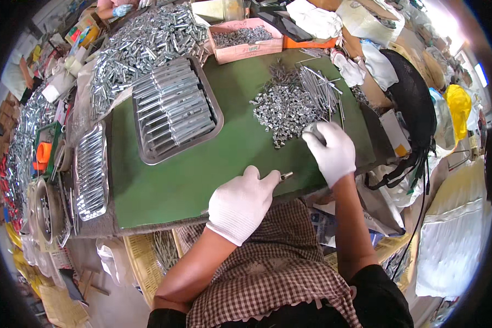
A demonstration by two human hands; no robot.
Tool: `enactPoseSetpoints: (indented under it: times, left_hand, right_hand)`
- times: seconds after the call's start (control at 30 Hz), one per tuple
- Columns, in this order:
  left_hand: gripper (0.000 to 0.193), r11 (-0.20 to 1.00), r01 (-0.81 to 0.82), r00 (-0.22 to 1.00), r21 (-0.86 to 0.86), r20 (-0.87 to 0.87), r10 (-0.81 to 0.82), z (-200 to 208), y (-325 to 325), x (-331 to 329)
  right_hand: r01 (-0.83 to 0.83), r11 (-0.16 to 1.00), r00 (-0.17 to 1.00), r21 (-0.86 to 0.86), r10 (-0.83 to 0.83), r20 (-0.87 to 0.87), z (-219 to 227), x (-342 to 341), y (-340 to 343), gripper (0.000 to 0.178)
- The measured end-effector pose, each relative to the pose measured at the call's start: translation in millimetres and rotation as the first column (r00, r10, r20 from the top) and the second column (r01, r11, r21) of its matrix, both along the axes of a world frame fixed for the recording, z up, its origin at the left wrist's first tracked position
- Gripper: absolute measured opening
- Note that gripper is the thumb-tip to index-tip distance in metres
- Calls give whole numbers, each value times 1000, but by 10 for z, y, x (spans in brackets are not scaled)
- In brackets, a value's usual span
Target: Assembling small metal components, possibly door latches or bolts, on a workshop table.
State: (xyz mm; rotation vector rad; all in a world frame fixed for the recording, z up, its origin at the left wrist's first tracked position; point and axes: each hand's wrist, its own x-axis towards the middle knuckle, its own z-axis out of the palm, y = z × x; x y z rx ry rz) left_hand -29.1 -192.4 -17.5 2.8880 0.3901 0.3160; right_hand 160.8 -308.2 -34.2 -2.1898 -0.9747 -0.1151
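Note:
My white-gloved left hand [242,203] is closed around a thin metal rod with a socket-like tip [285,176]. The tip sticks out past the fingers to the right; the palm hides most of the rod. My right hand [332,152], also gloved, hovers at the near edge of a pile of small shiny metal pieces [287,112]. Its fingers are curled together, and what they pinch, if anything, is hidden. Beside that pile lie long thin metal pins [321,90]. A metal tray [220,123] to the left holds rows of slim metal tubes with thin pins.
A green mat [164,191] covers the bench. Behind it stand a pink box [246,53] of small parts and a large heap of metal tubes [147,44]. A narrow tray [93,172] of pins is at left; a black mesh bag [407,98] hangs at right. Another person's gloved hand [123,10] shows far back.

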Motion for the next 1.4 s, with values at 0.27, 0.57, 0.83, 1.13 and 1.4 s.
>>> enactPoseSetpoints:
  times: [0.27, 0.57, 0.83, 1.13, 1.4]
  left_hand:
    - [20, 1000, -9, 1000, -24, 13, 9, -14, 3, 6]
    - [22, 998, 14, 998, -59, 68, -10, -16, 14, 2]
    - [23, 999, 17, 1000, -50, 3, -17, 11, 20, -2]
    - [27, 999, 36, 999, -1, 23, -35, -6, 12, -16]
    - [32, 996, 91, 995, -2, -37, -91, -8, 58, 6]
  right_hand:
    - [0, 991, 1000, -133, 2, 12, -40, -42, 239, 17]
    - [-188, 976, 980, -115, 194, 46, -53, -185, 47, 9]
    - [-393, 915, 917, -93, 397, 38, -12, -457, -157, 15]
    - [-377, 916, 921, -137, 354, -165, 42, -439, -121, 17]
    - [84, 780, 360, 621, 557, -749, -16, -394, -15, 34]
